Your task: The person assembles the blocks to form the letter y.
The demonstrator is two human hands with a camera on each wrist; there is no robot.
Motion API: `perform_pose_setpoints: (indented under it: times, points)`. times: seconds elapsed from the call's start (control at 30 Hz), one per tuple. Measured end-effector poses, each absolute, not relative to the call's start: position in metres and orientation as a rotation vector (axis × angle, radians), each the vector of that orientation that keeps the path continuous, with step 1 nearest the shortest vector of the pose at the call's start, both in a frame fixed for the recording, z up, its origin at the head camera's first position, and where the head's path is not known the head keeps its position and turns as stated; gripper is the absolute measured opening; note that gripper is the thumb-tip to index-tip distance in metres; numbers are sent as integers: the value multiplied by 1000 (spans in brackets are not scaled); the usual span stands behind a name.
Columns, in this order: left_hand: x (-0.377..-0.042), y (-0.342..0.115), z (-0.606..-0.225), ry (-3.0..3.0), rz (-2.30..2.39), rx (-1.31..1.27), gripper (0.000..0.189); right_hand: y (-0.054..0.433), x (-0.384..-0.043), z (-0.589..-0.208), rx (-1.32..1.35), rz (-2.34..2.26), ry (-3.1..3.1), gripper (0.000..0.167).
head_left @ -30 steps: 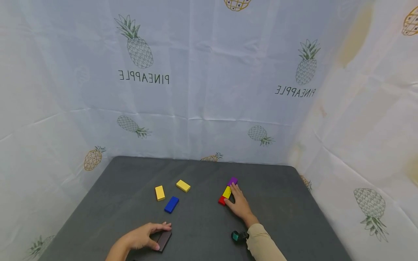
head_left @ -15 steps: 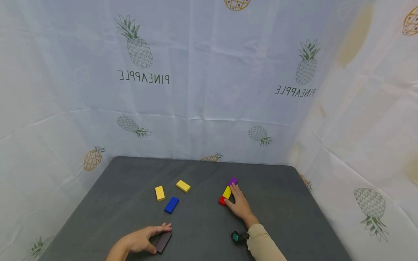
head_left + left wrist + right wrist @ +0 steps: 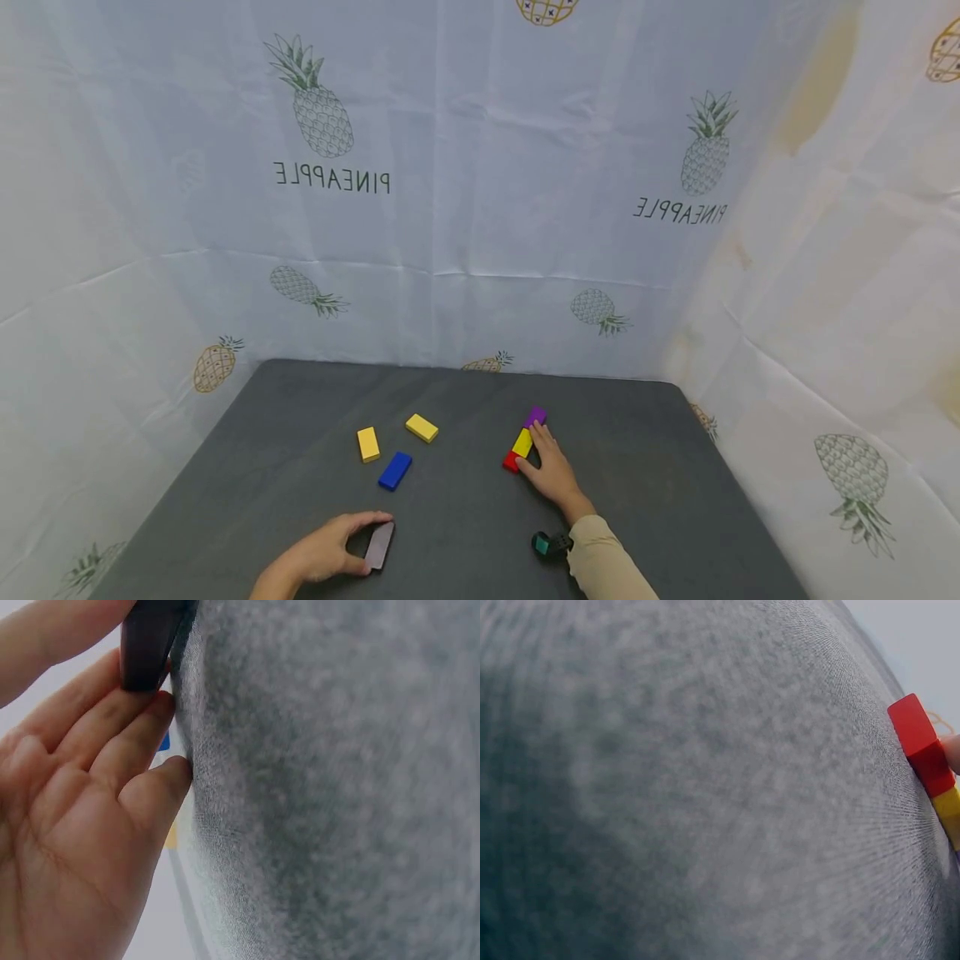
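Observation:
In the head view my left hand [image 3: 322, 548] pinches a dark block [image 3: 379, 546] between thumb and fingers at the near side of the table. The block is tilted, and its face catches light. In the left wrist view the dark block [image 3: 152, 645] stands by the fingers, close to the grey surface. My right hand [image 3: 551, 471] rests along a slanted row of a red block [image 3: 512, 461], a yellow block [image 3: 522, 442] and a purple block [image 3: 535, 417]. Its thumb touches the red end and its fingers extend toward the purple one. Most of this hand is outside the right wrist view.
Two pale yellow blocks [image 3: 368, 444] and a blue block [image 3: 394, 472] lie left of centre on the dark grey table [image 3: 465, 517]. A black strap with a teal part [image 3: 550, 544] sits at my right wrist. A pineapple-print curtain [image 3: 480, 208] encloses the table.
My left hand has brought its thumb and fingers onto the dark block's ends, and the block has tipped so its face looks lighter. The right hand and its row stay still.

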State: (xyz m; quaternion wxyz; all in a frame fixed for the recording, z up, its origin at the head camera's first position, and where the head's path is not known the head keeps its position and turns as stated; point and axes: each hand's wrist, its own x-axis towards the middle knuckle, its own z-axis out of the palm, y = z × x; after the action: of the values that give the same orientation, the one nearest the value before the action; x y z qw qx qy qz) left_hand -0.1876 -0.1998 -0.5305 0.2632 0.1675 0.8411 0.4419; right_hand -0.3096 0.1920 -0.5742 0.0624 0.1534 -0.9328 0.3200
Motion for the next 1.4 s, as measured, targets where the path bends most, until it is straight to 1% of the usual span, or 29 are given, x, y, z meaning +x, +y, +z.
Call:
perform_pose_setpoints:
  times: [0.27, 0.77, 1.17, 1.4]
  points:
    - [-185, -196, -529, 2404, 1139, 430, 63, 193, -310, -576, 465, 954, -2823, 74]
    - [-186, -189, -527, 2534, 1216, 554, 63, 192, -310, -576, 450, 941, -2837, 75]
    - [-194, -165, -521, 2614, 1364, 471, 66, 192, -311, -576, 462, 939, -2827, 75]
    - [-201, -148, -519, 2640, 1533, 403, 66, 193, -311, -576, 459, 931, -2830, 75]
